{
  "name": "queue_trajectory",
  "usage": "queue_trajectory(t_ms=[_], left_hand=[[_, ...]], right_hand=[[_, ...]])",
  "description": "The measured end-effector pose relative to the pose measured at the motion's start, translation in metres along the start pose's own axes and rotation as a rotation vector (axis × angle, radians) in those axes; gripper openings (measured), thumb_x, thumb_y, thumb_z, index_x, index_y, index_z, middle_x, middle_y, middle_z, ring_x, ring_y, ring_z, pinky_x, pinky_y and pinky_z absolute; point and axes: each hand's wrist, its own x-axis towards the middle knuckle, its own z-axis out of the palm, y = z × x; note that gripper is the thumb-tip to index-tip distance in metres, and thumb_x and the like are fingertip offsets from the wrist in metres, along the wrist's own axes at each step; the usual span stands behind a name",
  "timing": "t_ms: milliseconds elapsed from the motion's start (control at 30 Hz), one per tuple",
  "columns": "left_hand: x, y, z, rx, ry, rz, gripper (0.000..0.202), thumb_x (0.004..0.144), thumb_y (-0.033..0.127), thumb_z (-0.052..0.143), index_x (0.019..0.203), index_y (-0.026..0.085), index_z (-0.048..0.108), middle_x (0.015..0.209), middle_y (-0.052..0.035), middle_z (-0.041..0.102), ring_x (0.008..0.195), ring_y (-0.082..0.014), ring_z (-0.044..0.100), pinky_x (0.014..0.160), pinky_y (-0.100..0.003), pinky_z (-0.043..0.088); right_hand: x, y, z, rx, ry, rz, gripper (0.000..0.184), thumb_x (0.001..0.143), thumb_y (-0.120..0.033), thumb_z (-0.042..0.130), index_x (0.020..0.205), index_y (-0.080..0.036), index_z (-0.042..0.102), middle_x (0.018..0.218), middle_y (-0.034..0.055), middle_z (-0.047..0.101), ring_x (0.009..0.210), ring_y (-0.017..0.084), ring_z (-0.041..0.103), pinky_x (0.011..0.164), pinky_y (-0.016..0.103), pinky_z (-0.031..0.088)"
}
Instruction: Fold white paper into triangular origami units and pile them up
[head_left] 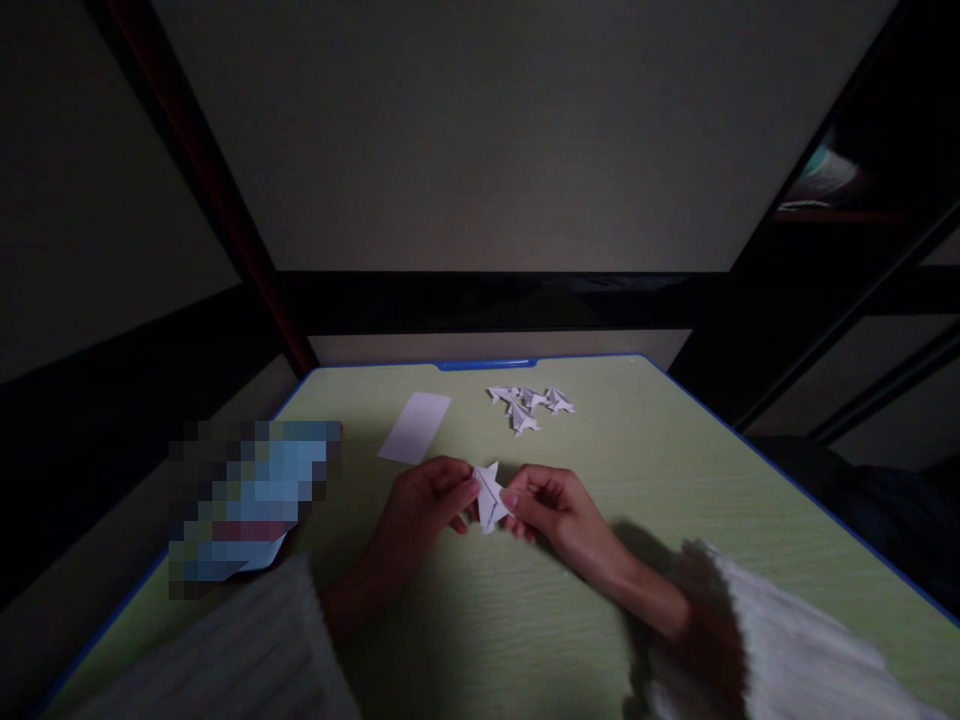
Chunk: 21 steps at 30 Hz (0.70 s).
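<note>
A small folded white paper figure [490,497] with pointed corners and a dark crease line is held up over the table. My left hand [433,500] pinches its left edge between thumb and fingers. On the opposite side, my right hand [551,505] pinches the right point the same way. Beyond my hands lies a cluster of several similar folded paper figures [523,418], close together. A flat white sheet of paper [416,427] rests on the table, farther away than my left hand.
The pale green table [675,500] has a blue rim with a blue handle piece [487,365] at its far edge. At the left, a pixelated blue item [262,500] lies near the edge. Pale panels stand behind, and a dark shelf [840,215] is at right.
</note>
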Motion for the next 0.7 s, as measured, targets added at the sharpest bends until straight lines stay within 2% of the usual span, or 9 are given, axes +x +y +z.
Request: queue_trajectory(t_ms=[267,400,567,700], left_hand=[[-0.0003,0.001,-0.0008,0.129,0.131,0.044,0.007,0.057,0.018,0.06,0.054,0.013,0.056,0.041,0.0031,0.057,0.038,-0.0075,0.05,0.038,-0.017,0.038],[0.0006,0.0004,-0.0013,0.109,0.13,0.039,0.009,0.058,0.019,0.06,0.053,0.013,0.056,0.041,0.0035,0.056,0.037,-0.0067,0.049,0.037,-0.016,0.037],[0.0006,0.0005,-0.0018,0.112,0.157,0.05,0.009,0.058,0.019,0.06,0.053,0.014,0.054,0.04,0.0042,0.055,0.036,-0.0068,0.048,0.037,-0.016,0.036],[0.001,0.0,-0.0025,0.134,0.165,0.058,0.01,0.058,0.021,0.06,0.054,0.014,0.054,0.042,0.0041,0.056,0.038,-0.0073,0.049,0.037,-0.017,0.037]], right_hand=[[0.0,0.0008,0.0003,-0.014,-0.017,0.004,0.028,0.066,-0.039,0.058,0.059,-0.012,0.052,0.05,-0.0026,0.052,0.04,0.004,0.042,0.041,0.018,0.032],[-0.0007,-0.0006,-0.0014,-0.071,0.017,-0.01,0.028,0.067,-0.038,0.057,0.057,-0.012,0.051,0.048,-0.0031,0.05,0.041,0.004,0.04,0.04,0.018,0.03],[-0.0008,-0.0025,-0.0018,-0.091,-0.031,-0.034,0.024,0.065,-0.036,0.06,0.061,-0.013,0.052,0.05,-0.0038,0.048,0.044,0.005,0.041,0.043,0.019,0.032],[0.0006,-0.0045,-0.0075,-0.184,-0.054,-0.055,0.025,0.068,-0.035,0.056,0.059,-0.013,0.051,0.051,-0.0035,0.047,0.045,0.006,0.039,0.044,0.019,0.03]])
